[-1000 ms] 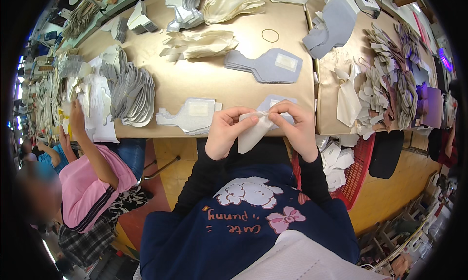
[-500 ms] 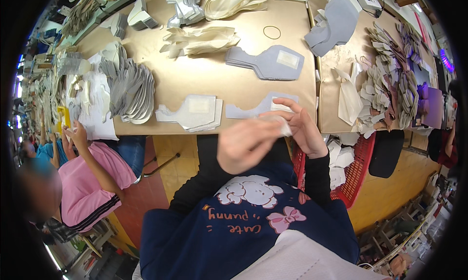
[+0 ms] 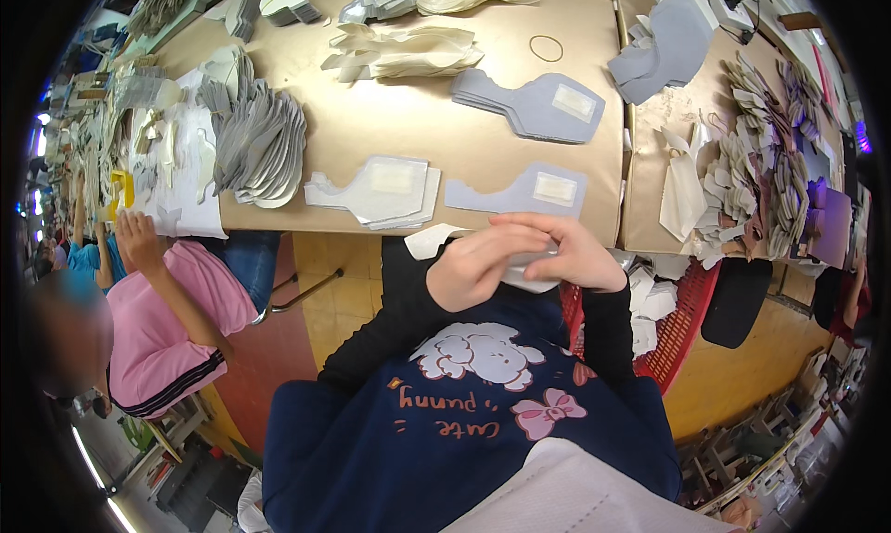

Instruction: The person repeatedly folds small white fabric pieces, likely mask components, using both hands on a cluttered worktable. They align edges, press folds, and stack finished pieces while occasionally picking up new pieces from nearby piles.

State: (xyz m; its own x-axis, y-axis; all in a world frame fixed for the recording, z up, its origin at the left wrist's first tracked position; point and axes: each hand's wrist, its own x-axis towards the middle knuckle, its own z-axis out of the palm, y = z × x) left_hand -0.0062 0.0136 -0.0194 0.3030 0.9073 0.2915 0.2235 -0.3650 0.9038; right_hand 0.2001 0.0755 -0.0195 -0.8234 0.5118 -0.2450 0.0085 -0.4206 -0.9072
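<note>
The left grip [image 3: 475, 266] and right grip [image 3: 583, 256] together pinch a thin, off-white, flexible sheet [image 3: 430, 242] by the near edge of the smooth, gold-brown counter [image 3: 371, 115], near a flat, blue-grey, paddle-shaped piece [image 3: 513, 192].

The table [image 3: 380, 115] is shining gold. On it, flat pieces [image 3: 531, 104] are looking grey-blue; in front of it, a small piece [image 3: 429, 243] is showing white, a basket [image 3: 685, 324] red — and a dark-blue top [image 3: 371, 468] is showing white animals [image 3: 478, 355] and a pink bow [image 3: 549, 412].

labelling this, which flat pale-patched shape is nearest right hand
The flat grey shape beyond that hand; white stack lies farther left, layered grey stack farther back.
</note>
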